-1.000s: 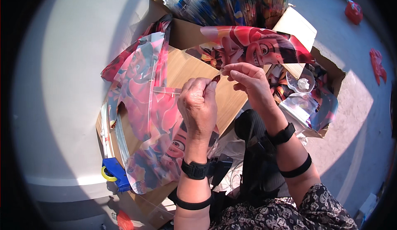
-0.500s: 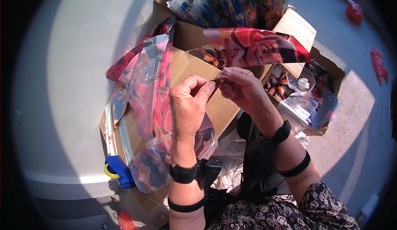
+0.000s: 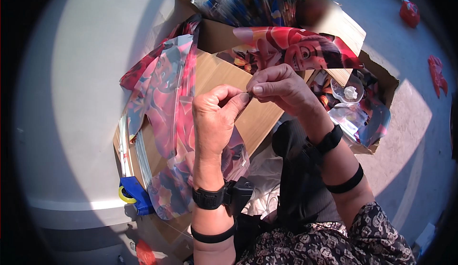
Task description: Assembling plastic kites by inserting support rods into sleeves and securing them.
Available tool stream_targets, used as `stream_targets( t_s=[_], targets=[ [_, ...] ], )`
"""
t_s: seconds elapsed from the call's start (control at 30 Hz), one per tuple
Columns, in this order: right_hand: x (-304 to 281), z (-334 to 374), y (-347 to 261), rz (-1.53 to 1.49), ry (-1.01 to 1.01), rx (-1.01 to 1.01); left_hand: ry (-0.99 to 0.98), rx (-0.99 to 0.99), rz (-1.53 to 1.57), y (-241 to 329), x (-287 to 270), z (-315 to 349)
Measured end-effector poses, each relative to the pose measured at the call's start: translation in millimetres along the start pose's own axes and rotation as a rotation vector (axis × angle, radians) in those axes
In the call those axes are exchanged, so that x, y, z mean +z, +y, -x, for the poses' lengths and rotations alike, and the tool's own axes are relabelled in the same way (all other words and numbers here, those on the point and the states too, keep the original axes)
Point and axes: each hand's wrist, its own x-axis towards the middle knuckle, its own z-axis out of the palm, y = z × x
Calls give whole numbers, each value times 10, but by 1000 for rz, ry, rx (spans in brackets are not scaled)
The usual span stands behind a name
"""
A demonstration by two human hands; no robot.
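Observation:
My left hand [image 3: 212,122] and my right hand [image 3: 288,93] meet fingertip to fingertip above a wood-coloured board [image 3: 217,72]. Each is closed in a pinch of thumb and finger. Something tiny and dark shows between the tips, too small to name. To the left of my left hand, glossy printed plastic sheets [image 3: 162,93] in pink, red and grey drape over the board. Beyond my hands lies a red sheet [image 3: 305,50] printed with a cartoon figure.
A blue tape dispenser [image 3: 137,196] with a yellow ring sits at the lower left, near bundled white sticks [image 3: 125,146]. At the right, a cardboard box [image 3: 392,86] holds printed sheets and a clear bowl [image 3: 347,93]. Many plastic-wrapped packets [image 3: 257,3] stand at the back.
My right hand has turned slightly, and its fingers are bent closer over the left fingertips. A small translucent bit at the right fingertips no longer shows.

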Motion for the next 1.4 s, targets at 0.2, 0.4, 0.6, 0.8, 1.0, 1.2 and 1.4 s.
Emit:
stream_targets(
  t_s=[0.2, 0.4, 0.6, 0.8, 1.0, 1.2, 1.4],
  targets=[
    [-85, -77, -124, -5, -73, 137, -18, 23, 36, -31, 24, -16],
    [-87, -95, -111, 21, -89, 165, -36, -1, 31, -63, 7, -22],
    [-13, -19, -115, 206, -64, 2, -20, -34, 69, -62, 5, -12],
    [113, 93, -177, 456, 26, -61, -28, -17, 73, -142, 0, -27],
    [234, 97, -244, 791, -2, -130, -45, 15, 24, -209, 7, -42],
    [219, 67, -222, 1064, -55, -353, -23, 19, -76, -187, 57, 33],
    [-351, 172, -362, 509, 264, -226, 270, 393, -507, -504, 116, 643]
  ],
)
